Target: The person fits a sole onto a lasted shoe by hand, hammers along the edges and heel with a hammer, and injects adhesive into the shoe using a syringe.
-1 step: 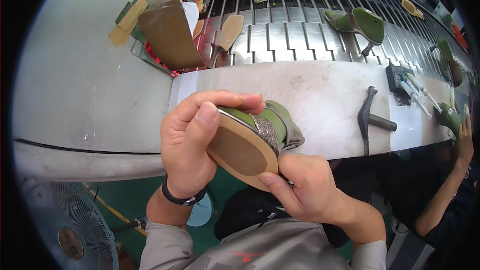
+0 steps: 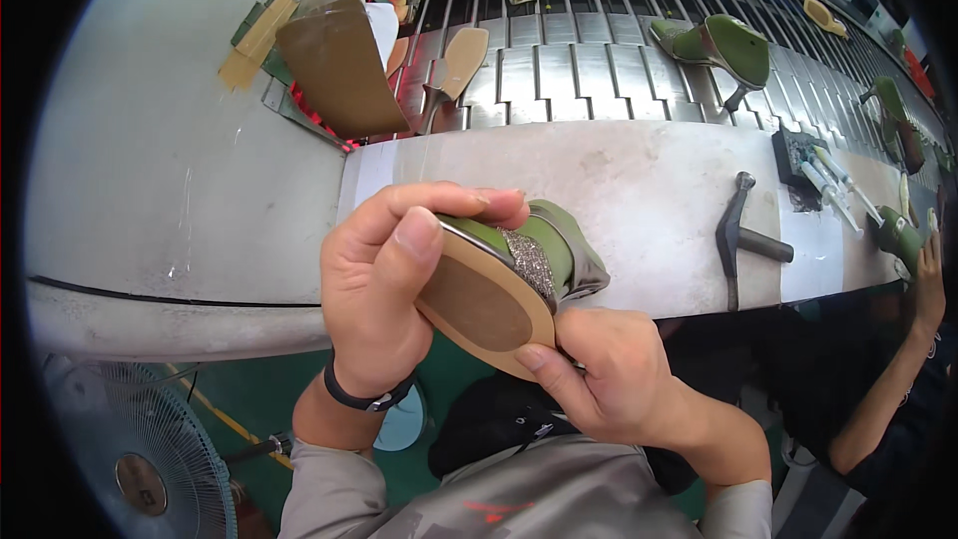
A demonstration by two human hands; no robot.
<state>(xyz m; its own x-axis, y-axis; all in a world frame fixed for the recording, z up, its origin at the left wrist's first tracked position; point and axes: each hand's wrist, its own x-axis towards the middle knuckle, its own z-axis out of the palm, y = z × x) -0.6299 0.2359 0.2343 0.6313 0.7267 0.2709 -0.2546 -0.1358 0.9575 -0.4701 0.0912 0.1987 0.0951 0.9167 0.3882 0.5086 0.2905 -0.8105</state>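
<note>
A shoe [image 2: 479, 311] on a green last is held up over the front edge of the bench, its tan sole turned toward me. The sole has a darker brown oval in its middle. A glittery strap [image 2: 529, 265] runs over the green last behind it. My left hand [image 2: 384, 269] is closed round the left end, with the thumb on the sole's rim and the fingers over the top. My right hand [image 2: 609, 369] grips the lower right rim, thumb on the sole and fingers curled behind. What those curled fingers touch is hidden.
A hammer [image 2: 736, 235] lies right on the white bench [image 2: 659, 190], near a dark block [image 2: 795, 155] with syringes [image 2: 826, 190]. Beyond runs a roller conveyor [image 2: 599, 70] carrying a green shoe [image 2: 733, 48]. At right, a co-worker's hand [image 2: 930, 284] holds a green last. A fan [image 2: 140, 459] stands lower left.
</note>
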